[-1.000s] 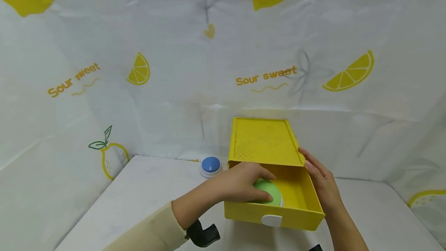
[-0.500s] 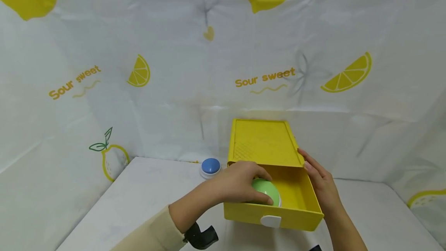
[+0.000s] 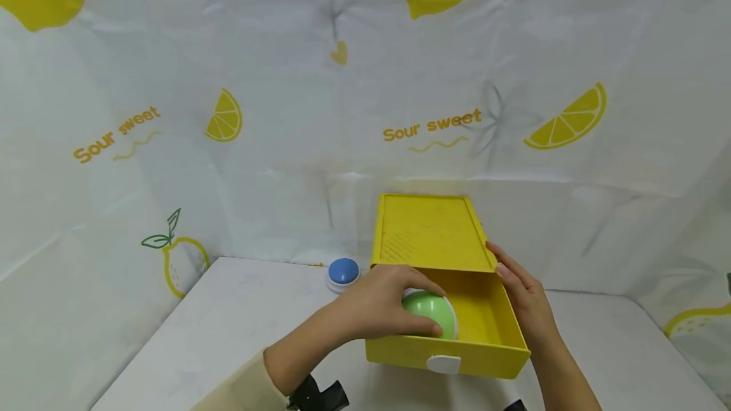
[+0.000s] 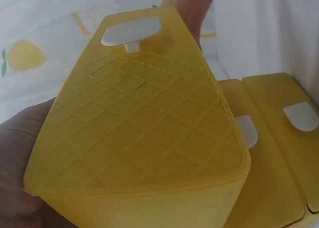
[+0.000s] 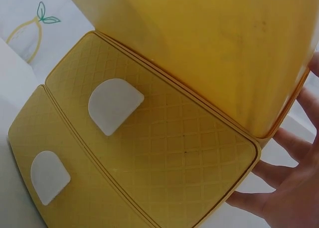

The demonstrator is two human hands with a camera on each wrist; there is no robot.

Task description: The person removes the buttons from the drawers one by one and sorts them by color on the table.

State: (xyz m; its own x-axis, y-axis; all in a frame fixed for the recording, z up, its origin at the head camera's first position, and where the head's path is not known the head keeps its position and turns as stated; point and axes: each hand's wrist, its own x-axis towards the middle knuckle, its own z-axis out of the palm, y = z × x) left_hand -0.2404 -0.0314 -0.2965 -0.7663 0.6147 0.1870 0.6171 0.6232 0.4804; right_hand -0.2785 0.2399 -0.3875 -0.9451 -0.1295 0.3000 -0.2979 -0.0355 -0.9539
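Observation:
My left hand (image 3: 377, 305) grips a green dome-topped button with a white rim (image 3: 427, 313), thumb on its near side and fingers behind. The button is tilted inside the pulled-out top drawer (image 3: 485, 309) of a yellow drawer cabinet (image 3: 434, 231). In the left wrist view, the drawer's lattice front (image 4: 144, 123) hides the button, and part of my left hand (image 4: 17, 163) shows at the left edge. My right hand (image 3: 528, 300) rests against the cabinet's right side near its top edge. The right wrist view shows its fingers (image 5: 294, 144) extended along that side.
A blue dome-topped button with a white base (image 3: 343, 271) stands on the white table (image 3: 245, 316), left of the cabinet. Below the pulled-out drawer are two shut drawers with white tabs (image 5: 115, 106). A white lemon-print cloth (image 3: 285, 208) hangs behind.
My left hand has shifted slightly left with the green button, which now tilts more, showing white rim along its far edge. The right hand stays at the cabinet's side.

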